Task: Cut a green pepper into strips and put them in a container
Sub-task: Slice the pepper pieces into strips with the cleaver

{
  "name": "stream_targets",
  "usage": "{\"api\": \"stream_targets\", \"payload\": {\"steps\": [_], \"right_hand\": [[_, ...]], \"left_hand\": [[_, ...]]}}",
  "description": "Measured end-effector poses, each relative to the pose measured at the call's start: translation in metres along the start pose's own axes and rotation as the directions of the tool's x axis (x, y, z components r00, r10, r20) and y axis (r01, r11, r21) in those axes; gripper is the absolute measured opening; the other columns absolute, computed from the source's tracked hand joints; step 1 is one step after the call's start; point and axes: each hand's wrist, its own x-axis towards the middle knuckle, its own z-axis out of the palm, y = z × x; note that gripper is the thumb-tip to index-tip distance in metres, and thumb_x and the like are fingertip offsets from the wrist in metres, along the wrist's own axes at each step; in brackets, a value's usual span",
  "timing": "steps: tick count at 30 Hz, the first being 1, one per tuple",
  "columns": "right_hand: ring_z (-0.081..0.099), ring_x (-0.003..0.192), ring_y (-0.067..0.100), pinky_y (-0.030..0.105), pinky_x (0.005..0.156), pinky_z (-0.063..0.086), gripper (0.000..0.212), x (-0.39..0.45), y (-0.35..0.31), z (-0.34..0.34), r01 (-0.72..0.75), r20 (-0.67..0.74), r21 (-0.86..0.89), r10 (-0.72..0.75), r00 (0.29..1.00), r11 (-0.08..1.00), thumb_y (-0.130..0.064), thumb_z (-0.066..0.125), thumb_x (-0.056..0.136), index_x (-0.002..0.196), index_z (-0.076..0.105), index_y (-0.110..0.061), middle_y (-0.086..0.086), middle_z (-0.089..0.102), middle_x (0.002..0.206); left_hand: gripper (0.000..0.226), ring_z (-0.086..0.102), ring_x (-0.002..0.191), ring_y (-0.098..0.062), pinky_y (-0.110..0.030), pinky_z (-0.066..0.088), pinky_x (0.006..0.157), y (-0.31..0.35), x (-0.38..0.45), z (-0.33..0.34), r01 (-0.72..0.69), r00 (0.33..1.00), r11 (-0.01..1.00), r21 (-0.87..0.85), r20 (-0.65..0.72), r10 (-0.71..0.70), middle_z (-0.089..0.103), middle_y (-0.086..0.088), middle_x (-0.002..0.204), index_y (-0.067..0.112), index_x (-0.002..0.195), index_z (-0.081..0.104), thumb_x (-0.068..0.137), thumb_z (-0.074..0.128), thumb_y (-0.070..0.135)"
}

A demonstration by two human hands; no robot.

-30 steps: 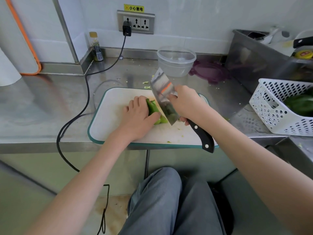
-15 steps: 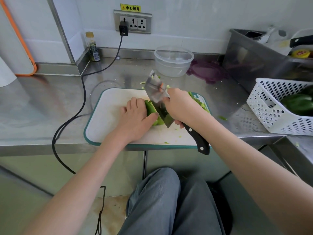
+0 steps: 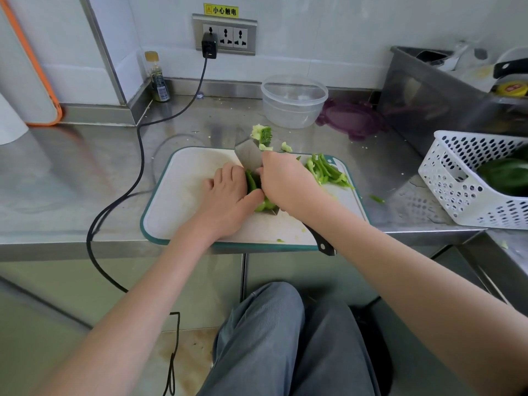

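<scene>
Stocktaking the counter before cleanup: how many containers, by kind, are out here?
Clear plastic bowl: 1
White perforated basket: 1
Steel bin: 1
Small bottle: 1
Total: 4

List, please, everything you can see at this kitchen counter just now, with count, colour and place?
cutting board: one, white with teal rim, counter front
pepper piece: one, green, on board under both hands
strips: a pile, green, board's right end
pepper core: one, pale green, behind board
cleaver: one, steel, black handle, cutting the pepper
container: one, clear, behind board
lid: one, purple, beside container
basket: one, white, right, holding green peppers
bottle: one, dark, back corner
cable: one, black, from wall socket
left hand: steadies pepper
right hand: holds cleaver
</scene>
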Motion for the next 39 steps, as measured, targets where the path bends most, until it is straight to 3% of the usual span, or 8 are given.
{"api": "stream_targets", "payload": {"steps": [2, 5, 8, 10, 17, 23, 29, 39], "right_hand": [[0.056, 0.102, 0.029, 0.031, 0.067, 0.039, 0.024, 0.007, -0.005, 0.0, -0.024, 0.048, 0.02, 0.023, 0.999, 1.0, -0.007, 0.038, 0.097, 0.117, 0.051, -0.004, 0.004, 0.05, 0.097], [0.058, 0.098, 0.033, 0.034, 0.068, 0.04, 0.022, 0.01, -0.005, -0.003, -0.017, 0.0, 0.097, 0.017, 1.0, 0.995, -0.011, 0.038, 0.098, 0.111, 0.054, -0.004, 0.003, 0.046, 0.08], [0.061, 0.094, 0.03, 0.033, 0.063, 0.043, 0.022, 0.004, 0.002, -0.002, -0.056, 0.027, 0.023, 0.055, 0.998, 0.998, -0.014, 0.042, 0.098, 0.115, 0.055, -0.008, 0.009, 0.056, 0.095], [0.062, 0.092, 0.027, 0.031, 0.061, 0.042, 0.022, 0.001, 0.005, 0.001, -0.05, 0.021, -0.05, 0.051, 0.998, 0.997, -0.017, 0.044, 0.098, 0.115, 0.056, -0.012, 0.006, 0.053, 0.091], [0.058, 0.106, 0.029, 0.033, 0.069, 0.039, 0.023, 0.004, -0.014, -0.004, -0.028, -0.039, -0.099, 0.024, 0.999, 0.995, -0.011, 0.04, 0.099, 0.119, 0.051, -0.009, 0.01, 0.057, 0.115], [0.059, 0.102, 0.03, 0.035, 0.066, 0.041, 0.021, -0.004, 0.0, -0.007, -0.025, 0.009, -0.184, 0.027, 1.0, 0.983, -0.015, 0.042, 0.1, 0.119, 0.05, -0.009, 0.009, 0.058, 0.111], [0.058, 0.106, 0.028, 0.033, 0.069, 0.04, 0.023, 0.004, -0.014, -0.003, -0.028, -0.015, -0.148, 0.026, 1.0, 0.989, -0.009, 0.042, 0.098, 0.119, 0.049, -0.007, 0.011, 0.057, 0.116], [0.06, 0.1, 0.034, 0.033, 0.065, 0.04, 0.027, -0.003, 0.021, -0.012, -0.082, -0.02, -0.11, 0.081, 0.997, 0.991, -0.021, 0.037, 0.102, 0.119, 0.048, -0.004, 0.016, 0.059, 0.112]], "left_hand": [[0.061, 0.028, 0.092, -0.018, -0.031, 0.016, 0.076, 0.001, 0.0, 0.0, 0.01, 1.0, 1.0, 0.01, -0.012, -0.009, 0.031, -0.002, 0.096, 0.013, 0.09, 0.032, 0.06, 0.007, 0.059], [0.064, 0.029, 0.093, -0.018, -0.031, 0.017, 0.078, 0.002, -0.001, 0.0, 0.044, 0.999, 0.999, 0.03, -0.032, -0.043, 0.034, -0.002, 0.097, 0.012, 0.092, 0.034, 0.059, 0.007, 0.061], [0.063, 0.029, 0.093, -0.018, -0.033, 0.019, 0.078, 0.001, -0.001, 0.0, 0.04, 0.998, 0.997, 0.059, -0.045, -0.038, 0.033, -0.002, 0.096, 0.013, 0.091, 0.033, 0.06, 0.007, 0.062], [0.061, 0.028, 0.093, -0.017, -0.033, 0.018, 0.077, 0.001, -0.001, 0.0, 0.032, 0.999, 0.998, 0.051, -0.037, -0.03, 0.032, -0.001, 0.096, 0.014, 0.09, 0.032, 0.06, 0.009, 0.062], [0.071, 0.034, 0.099, -0.019, -0.034, 0.022, 0.08, -0.001, -0.001, -0.001, 0.023, 0.998, 0.999, 0.026, -0.058, -0.022, 0.036, -0.002, 0.099, 0.011, 0.098, 0.039, 0.059, 0.012, 0.064], [0.066, 0.035, 0.1, -0.02, -0.034, 0.022, 0.079, 0.003, -0.002, -0.001, 0.002, 0.996, 0.998, 0.069, -0.085, 0.004, 0.034, 0.0, 0.099, 0.014, 0.098, 0.038, 0.061, 0.014, 0.063], [0.063, 0.034, 0.095, -0.02, -0.035, 0.024, 0.078, 0.004, -0.004, -0.003, -0.026, 0.995, 0.998, 0.058, -0.098, 0.031, 0.033, 0.0, 0.097, 0.013, 0.094, 0.035, 0.062, 0.014, 0.064], [0.059, 0.028, 0.091, -0.016, -0.031, 0.022, 0.079, 0.002, -0.001, -0.004, -0.005, 0.996, 1.0, -0.018, -0.088, 0.004, 0.03, 0.0, 0.098, 0.016, 0.093, 0.028, 0.056, 0.023, 0.061]]}}
